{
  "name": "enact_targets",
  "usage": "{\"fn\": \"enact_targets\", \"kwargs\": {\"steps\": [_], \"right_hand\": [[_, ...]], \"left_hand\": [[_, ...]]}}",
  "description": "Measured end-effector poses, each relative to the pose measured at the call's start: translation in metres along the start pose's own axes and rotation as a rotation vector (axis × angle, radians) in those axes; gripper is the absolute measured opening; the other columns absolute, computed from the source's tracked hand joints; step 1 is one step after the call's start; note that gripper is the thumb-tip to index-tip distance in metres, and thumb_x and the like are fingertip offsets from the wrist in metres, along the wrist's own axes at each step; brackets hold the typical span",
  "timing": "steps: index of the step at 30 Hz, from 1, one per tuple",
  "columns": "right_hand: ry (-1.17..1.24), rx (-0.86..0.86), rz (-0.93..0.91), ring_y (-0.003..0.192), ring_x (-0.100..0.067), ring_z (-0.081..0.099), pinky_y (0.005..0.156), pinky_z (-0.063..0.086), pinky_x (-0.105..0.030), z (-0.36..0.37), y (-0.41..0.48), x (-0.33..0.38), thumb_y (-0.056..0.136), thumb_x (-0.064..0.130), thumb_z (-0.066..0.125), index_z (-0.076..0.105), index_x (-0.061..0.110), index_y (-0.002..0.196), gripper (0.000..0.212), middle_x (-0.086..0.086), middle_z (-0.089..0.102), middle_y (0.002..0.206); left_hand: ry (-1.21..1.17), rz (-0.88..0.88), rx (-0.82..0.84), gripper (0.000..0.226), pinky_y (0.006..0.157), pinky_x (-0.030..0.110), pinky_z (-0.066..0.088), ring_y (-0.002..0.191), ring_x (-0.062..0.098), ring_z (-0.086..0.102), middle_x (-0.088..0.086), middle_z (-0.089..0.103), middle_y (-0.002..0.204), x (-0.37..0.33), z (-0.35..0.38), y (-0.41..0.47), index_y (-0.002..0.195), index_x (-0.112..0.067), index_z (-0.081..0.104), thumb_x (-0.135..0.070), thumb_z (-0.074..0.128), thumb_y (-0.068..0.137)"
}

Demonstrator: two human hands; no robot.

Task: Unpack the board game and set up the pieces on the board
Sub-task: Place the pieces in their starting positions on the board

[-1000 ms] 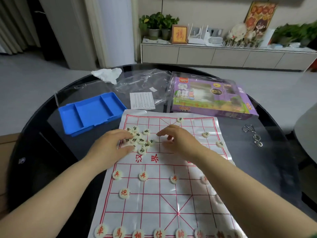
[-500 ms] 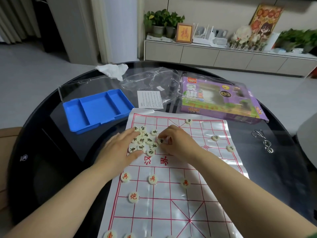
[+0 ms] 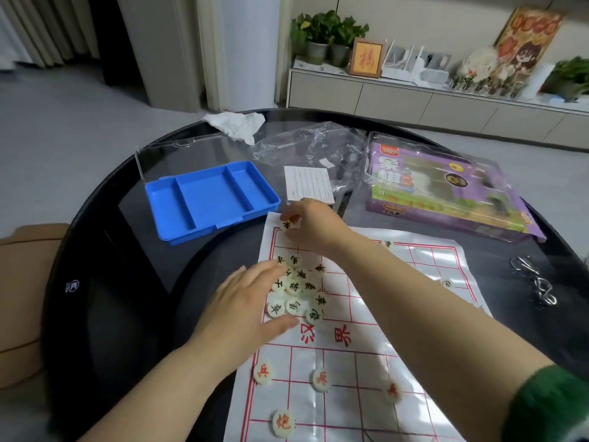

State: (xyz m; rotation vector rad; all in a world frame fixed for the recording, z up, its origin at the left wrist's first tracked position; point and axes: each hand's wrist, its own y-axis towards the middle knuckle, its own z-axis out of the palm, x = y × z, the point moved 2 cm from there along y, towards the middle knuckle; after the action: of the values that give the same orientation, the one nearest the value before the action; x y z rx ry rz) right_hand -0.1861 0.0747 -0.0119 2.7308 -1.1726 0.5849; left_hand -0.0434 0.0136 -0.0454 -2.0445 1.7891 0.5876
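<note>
My right hand [image 3: 314, 223] pinches one pale round disc [image 3: 287, 224] between thumb and fingers [image 3: 294, 214] at the far left corner of the board [image 3: 366, 349] — a glossy, creased white sheet with a red grid. My left hand [image 3: 242, 301] lies flat, its fingers straight and slightly spread against a heap [image 3: 296, 287] of smooth cream discs with black characters, just nearer me than the right fingers. Red discs [image 3: 263, 371] sit singly on grid points, nearer still.

Left of the right fingers stands a blue plastic tray [image 3: 207, 199], rectangular, with three compartments. Just beyond them lies a printed leaflet [image 3: 309, 183], then a crumpled clear bag [image 3: 306, 148] and a white tissue [image 3: 236, 124]. To their right is a purple box [image 3: 446, 193] in a shiny clear shell, and a bent-wire puzzle [image 3: 535, 282] lies further right. Everything rests on a round black glass worktop [image 3: 127, 282]. My right forearm crosses the board and hides part of its grid.
</note>
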Motion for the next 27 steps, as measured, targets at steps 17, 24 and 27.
{"fn": "enact_targets", "kwargs": {"steps": [17, 24, 27], "right_hand": [[0.288, -0.067, 0.042, 0.078, -0.009, 0.047, 0.06, 0.036, -0.014, 0.02, 0.007, -0.009, 0.084, 0.014, 0.062, 0.065, 0.008, 0.103, 0.02, 0.003, 0.053, 0.089], [0.319, -0.057, 0.069, 0.069, -0.006, 0.045, 0.058, 0.034, -0.011, 0.021, 0.011, -0.007, 0.082, 0.017, 0.065, 0.063, 0.009, 0.108, 0.027, 0.008, 0.05, 0.078], [0.374, -0.072, 0.085, 0.067, -0.003, 0.045, 0.058, 0.036, -0.006, 0.015, 0.006, -0.012, 0.082, 0.016, 0.065, 0.06, 0.01, 0.114, 0.033, 0.003, 0.052, 0.089]], "left_hand": [[-0.097, 0.011, -0.034, 0.066, 0.106, 0.016, 0.005, 0.129, -0.001, 0.014, -0.023, 0.022, 0.141, 0.006, -0.007, 0.007, 0.135, -0.038, 0.026, -0.049, 0.058, 0.079], [-0.177, -0.041, -0.069, 0.066, 0.103, 0.018, 0.016, 0.117, -0.002, 0.021, -0.025, 0.03, 0.125, 0.007, -0.009, 0.006, 0.13, -0.035, 0.035, -0.045, 0.067, 0.073], [-0.25, -0.06, -0.092, 0.055, 0.096, 0.019, 0.027, 0.111, 0.0, 0.032, -0.027, 0.034, 0.111, 0.01, -0.01, 0.007, 0.121, -0.032, 0.045, -0.041, 0.068, 0.072]]}}
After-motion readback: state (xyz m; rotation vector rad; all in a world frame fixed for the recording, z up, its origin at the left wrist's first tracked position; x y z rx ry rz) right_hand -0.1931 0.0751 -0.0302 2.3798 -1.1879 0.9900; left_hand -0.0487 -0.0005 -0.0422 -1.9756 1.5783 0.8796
